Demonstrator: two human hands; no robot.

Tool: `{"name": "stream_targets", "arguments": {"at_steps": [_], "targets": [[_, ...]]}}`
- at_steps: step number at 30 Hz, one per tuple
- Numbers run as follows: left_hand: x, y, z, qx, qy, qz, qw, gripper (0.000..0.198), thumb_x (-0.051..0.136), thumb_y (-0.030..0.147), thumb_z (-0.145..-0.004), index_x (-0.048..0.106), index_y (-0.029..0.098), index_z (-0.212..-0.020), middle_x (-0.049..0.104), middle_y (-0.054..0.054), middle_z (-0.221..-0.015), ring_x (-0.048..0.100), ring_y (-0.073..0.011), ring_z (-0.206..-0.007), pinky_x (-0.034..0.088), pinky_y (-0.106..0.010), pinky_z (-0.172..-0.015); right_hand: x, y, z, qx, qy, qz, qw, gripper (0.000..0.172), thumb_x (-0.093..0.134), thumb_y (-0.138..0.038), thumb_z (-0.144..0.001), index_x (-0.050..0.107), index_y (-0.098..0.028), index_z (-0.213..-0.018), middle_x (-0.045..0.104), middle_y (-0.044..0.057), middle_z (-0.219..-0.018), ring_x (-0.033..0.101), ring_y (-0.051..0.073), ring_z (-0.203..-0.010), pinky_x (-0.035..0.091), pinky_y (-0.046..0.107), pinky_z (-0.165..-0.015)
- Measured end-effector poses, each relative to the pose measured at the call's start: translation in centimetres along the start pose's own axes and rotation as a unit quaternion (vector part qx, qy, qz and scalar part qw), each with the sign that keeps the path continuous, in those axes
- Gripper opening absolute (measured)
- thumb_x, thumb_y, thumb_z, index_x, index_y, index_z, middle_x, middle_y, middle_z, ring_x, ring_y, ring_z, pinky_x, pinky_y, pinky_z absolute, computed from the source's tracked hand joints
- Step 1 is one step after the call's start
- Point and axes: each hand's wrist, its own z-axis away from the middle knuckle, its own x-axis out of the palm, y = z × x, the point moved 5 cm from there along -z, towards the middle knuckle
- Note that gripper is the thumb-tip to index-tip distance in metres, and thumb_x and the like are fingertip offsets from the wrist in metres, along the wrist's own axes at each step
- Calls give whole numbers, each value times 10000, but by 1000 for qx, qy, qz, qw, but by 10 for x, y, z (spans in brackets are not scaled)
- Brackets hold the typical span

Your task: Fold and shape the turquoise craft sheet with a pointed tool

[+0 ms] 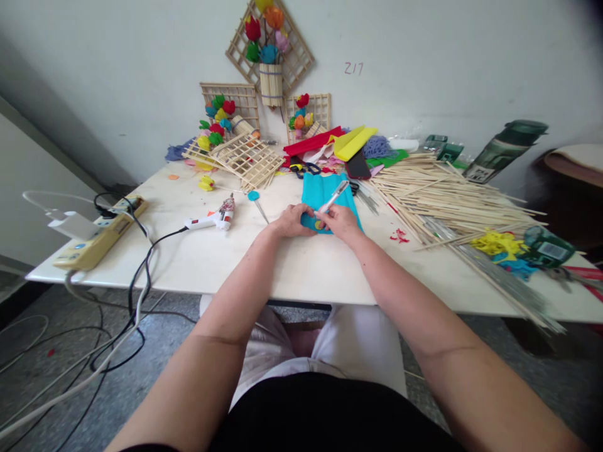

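Note:
Bright blue crepe paper (325, 186) lies on the table in front of me. My right hand (340, 223) is closed round a white pen (335, 195), which slants up and away to the right. Its tip end is down at the paper, hidden by my fingers. My left hand (293, 221) rests on the paper's left edge, thumb and forefinger apart. Between the two hands a small round yellowish piece (319, 224) shows on the paper, partly covered. Left of my left hand lies a thin stick with a blue disc-shaped end (253, 196).
A white glue gun (214, 218) with its cord and a power strip (101, 235) lie at left. Wooden sticks (438, 194) and grey wires (504, 279) cover the right. Scissors (305, 169), a phone (358, 166) and stick lattices (249, 157) lie behind; a bottle (504, 150) stands right.

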Motion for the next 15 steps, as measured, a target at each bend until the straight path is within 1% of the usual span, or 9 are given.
{"name": "stream_targets", "arguments": {"at_steps": [3,5,8,9,11,13,15], "targets": [[0,-1,-1,2,-2,3,1000,476,687,418,-598,564,243,-1023,581,-22,-1137,474,-264,-1098,369,-365,-964,0,3,-1,0,10,-17,1000,372,502,-530,-801,648,-215,-934,661,-13,-597,612,130,-550,424,218,-532],[1,1,-2,8,-2,10,1000,417,668,416,-624,584,240,-992,588,-14,-1128,486,-249,-1092,355,-362,-978,0,4,-1,1,13,-29,999,367,500,-526,-803,641,-213,-933,656,-16,-592,611,128,-537,428,219,-530],[2,7,-3,19,19,11,1000,304,631,405,-673,612,217,-911,610,-15,-1076,519,-219,-1051,330,-357,-998,-1,4,-1,4,18,-42,999,352,497,-512,-808,633,-210,-928,643,-20,-570,612,130,-532,438,226,-540],[2,8,-3,11,33,4,999,293,626,420,-679,620,214,-888,611,-20,-1068,519,-223,-1044,336,-365,-990,-1,4,-1,4,19,-46,999,347,494,-506,-810,630,-210,-930,639,-21,-565,613,131,-532,443,228,-546],[2,9,-2,-25,59,-21,998,318,636,452,-663,631,226,-887,598,-33,-1089,502,-257,-1053,374,-400,-941,-2,4,-1,5,20,-53,998,337,489,-495,-815,623,-212,-939,636,-25,-568,611,130,-524,451,235,-555],[3,10,-1,-46,64,-41,996,331,646,458,-651,637,241,-901,584,-39,-1122,480,-283,-1070,395,-426,-901,-2,4,-1,5,24,-55,998,329,487,-489,-816,618,-212,-936,636,-25,-583,608,129,-517,456,242,-560],[4,11,0,-53,61,-48,996,323,649,446,-653,641,247,-908,576,-36,-1150,468,-286,-1083,395,-435,-896,-2,4,-1,5,34,-53,998,325,485,-491,-813,615,-210,-911,638,-22,-601,605,129,-514,456,246,-557]]}}
